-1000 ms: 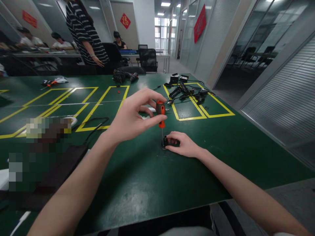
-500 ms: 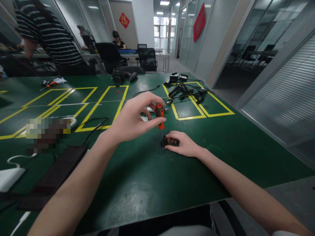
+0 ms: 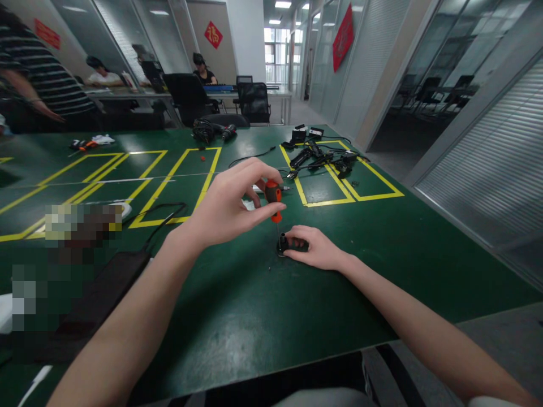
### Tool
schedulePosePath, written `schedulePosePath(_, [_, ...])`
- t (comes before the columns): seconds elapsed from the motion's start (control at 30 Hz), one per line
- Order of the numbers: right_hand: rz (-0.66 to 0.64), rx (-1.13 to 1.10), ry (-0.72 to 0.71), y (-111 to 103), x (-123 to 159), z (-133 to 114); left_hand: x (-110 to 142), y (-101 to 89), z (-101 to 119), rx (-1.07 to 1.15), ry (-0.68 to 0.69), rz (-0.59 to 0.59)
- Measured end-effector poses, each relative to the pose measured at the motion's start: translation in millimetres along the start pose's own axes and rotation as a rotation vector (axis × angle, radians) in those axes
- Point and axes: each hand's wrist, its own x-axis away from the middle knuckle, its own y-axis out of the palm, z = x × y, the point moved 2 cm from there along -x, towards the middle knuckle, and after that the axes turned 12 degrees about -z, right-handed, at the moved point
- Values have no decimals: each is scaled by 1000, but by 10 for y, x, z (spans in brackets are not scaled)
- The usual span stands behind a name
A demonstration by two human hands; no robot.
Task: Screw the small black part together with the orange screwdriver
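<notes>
My left hand point(image 3: 237, 198) is closed on the handle of an orange and black screwdriver point(image 3: 274, 193), thumb and fingers pinching it. The screwdriver stands nearly upright, its thin shaft pointing down to a small black round part point(image 3: 281, 246) on the table. My right hand point(image 3: 311, 247) grips that black part from the right side, with thumb and fingers around it. The part has a short upright tube; its exact kind I cannot make out. Whether the tip sits in a screw is too small to tell. A tiny dark bit point(image 3: 270, 269) lies just in front.
Black cables and dark parts point(image 3: 318, 158) lie inside yellow tape lines at the back right. A power drill point(image 3: 228, 133) and coiled cable point(image 3: 204, 130) are at the back. A dark flat case point(image 3: 108, 288) lies left of my forearm. A person in stripes point(image 3: 46, 73) stands far left.
The screwdriver handle has tilted slightly to the left. My hands stay in about the same place. The person in the striped top has moved left.
</notes>
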Motion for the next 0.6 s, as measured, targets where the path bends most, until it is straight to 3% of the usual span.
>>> schedulePosePath(0.23, [-2,8,6,-10,1,-7,-6,-4,49,-41,17,-20])
schedulePosePath(0.4, [2,7,-2,-9,-2,-9,2,-11,125,-130,53,-96])
schedulePosePath(0.6, [3,0,7,-4,5,-9,20,-52,202,-207,12,-101])
